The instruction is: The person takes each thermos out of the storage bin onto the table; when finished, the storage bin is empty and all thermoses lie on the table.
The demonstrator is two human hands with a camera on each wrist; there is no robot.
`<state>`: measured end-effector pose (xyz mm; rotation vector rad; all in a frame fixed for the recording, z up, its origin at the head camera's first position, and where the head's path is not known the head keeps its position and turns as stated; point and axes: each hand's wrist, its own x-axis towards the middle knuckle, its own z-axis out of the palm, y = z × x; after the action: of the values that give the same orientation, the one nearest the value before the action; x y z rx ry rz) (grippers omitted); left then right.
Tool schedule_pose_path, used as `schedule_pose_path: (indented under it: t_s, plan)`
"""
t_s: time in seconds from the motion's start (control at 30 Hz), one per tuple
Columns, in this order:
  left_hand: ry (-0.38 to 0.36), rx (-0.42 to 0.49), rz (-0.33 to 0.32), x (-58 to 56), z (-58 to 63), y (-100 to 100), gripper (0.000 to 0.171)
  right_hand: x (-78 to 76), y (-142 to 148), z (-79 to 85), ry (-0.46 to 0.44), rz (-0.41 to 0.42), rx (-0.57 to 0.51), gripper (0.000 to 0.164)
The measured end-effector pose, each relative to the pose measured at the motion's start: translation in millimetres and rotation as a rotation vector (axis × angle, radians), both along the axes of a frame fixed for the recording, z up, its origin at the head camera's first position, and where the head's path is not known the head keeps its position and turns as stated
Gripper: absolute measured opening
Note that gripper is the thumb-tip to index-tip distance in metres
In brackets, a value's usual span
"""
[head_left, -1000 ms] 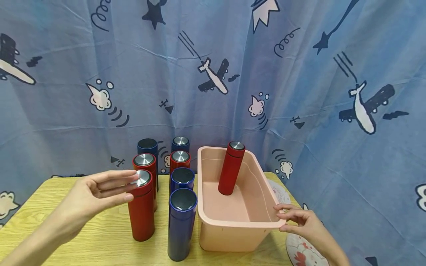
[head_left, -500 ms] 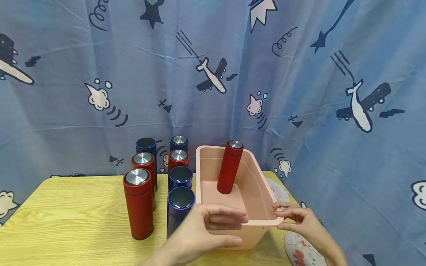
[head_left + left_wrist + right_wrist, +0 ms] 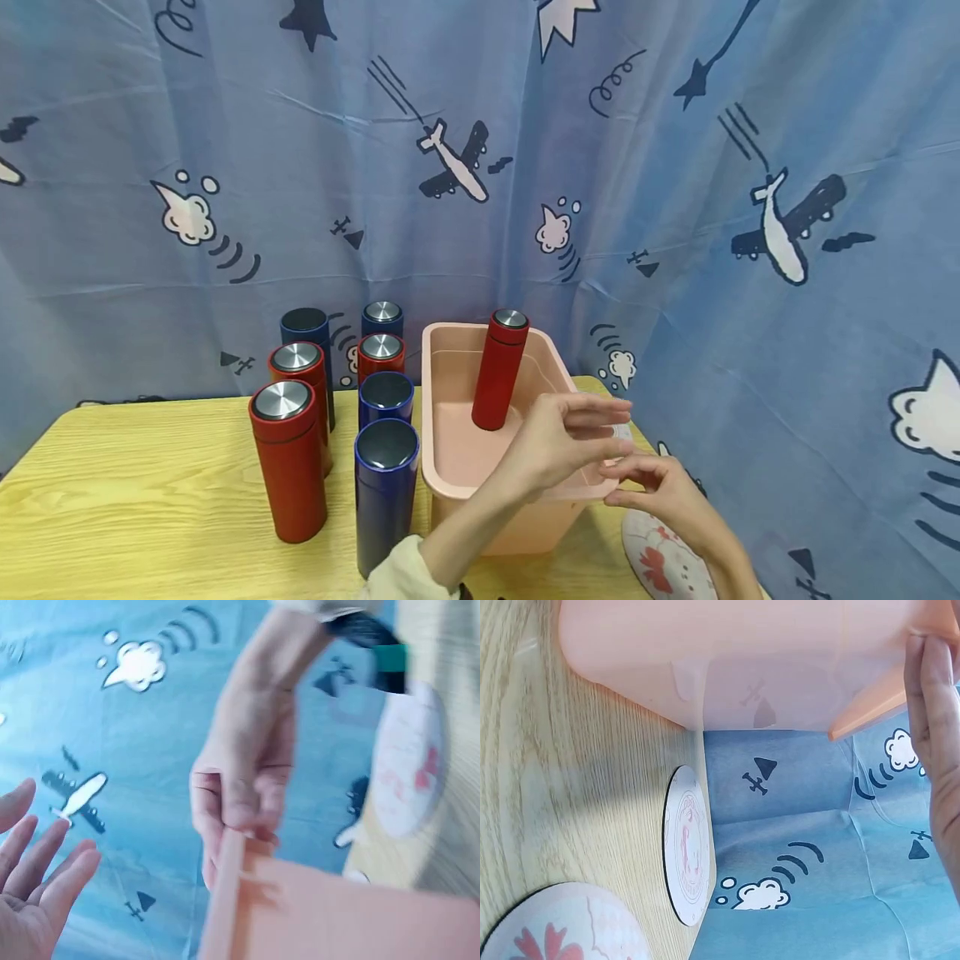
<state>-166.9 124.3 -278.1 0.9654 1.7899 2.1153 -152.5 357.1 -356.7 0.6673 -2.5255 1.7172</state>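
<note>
My right hand (image 3: 660, 492) pinches the near right corner of the rim of a pink plastic bin (image 3: 428, 400); the left wrist view shows its thumb and fingers on either side of that rim. With fingers extended and nothing in them, my left hand (image 3: 558, 442) hovers over the bin's near right part, close to the right hand. Inside the bin a red thermos (image 3: 498, 375) with a silver-topped lid leans slightly. Left of the bin stand a red thermos (image 3: 291, 467) and a blue thermos (image 3: 386, 492), upright, in front of several more red and blue ones.
Two round patterned mats lie right of the bin: a near mat (image 3: 570, 926) and a far mat (image 3: 686, 844). A blue printed curtain (image 3: 480, 167) hangs behind and to the right of the wooden table (image 3: 150, 475).
My left hand has moved right, from beside the front red thermos, across the blue one, to over the bin. The right hand keeps its hold on the rim. The head view has turned slightly right.
</note>
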Motion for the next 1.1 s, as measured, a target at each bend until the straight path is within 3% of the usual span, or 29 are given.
schedule_pose_path:
  t_s: [0.17, 0.4, 0.53, 0.67, 0.83, 1.0, 1.1]
  plan:
    - [0.018, 0.017, 0.065, -29.6, 9.5, 19.2, 0.034, -3.3, -2.8, -4.0, -0.034, 0.026, -0.033, 0.022]
    - [-0.005, 0.015, 0.147, -84.5, 21.6, 21.8, 0.035, -4.9, -6.4, -3.5, 0.005, 0.057, -0.074, 0.025]
    - [0.014, 0.051, 0.278, -111.3, 20.4, 21.1, 0.035, -4.9, -8.9, -4.4, -0.012, 0.046, -0.096, 0.026]
    - [0.034, 0.18, 0.416, -132.0, 15.6, 13.8, 0.036, -5.5, -11.3, -4.5, -0.03, 0.026, -0.093, 0.026]
    - [-0.023, 0.315, 0.529, -147.1, 9.4, 0.3, 0.038, -5.0, -11.1, -1.9, -0.031, 0.003, -0.083, 0.026]
    - [-0.085, 0.273, 0.693, -150.1, 3.6, -3.0, 0.044, -1.7, -6.5, 1.1, -0.038, -0.008, -0.089, 0.025]
    - [-0.147, 0.224, 0.756, -152.0, -2.1, 0.7, 0.052, 0.0, -3.8, 2.2, -0.038, -0.011, -0.088, 0.025]
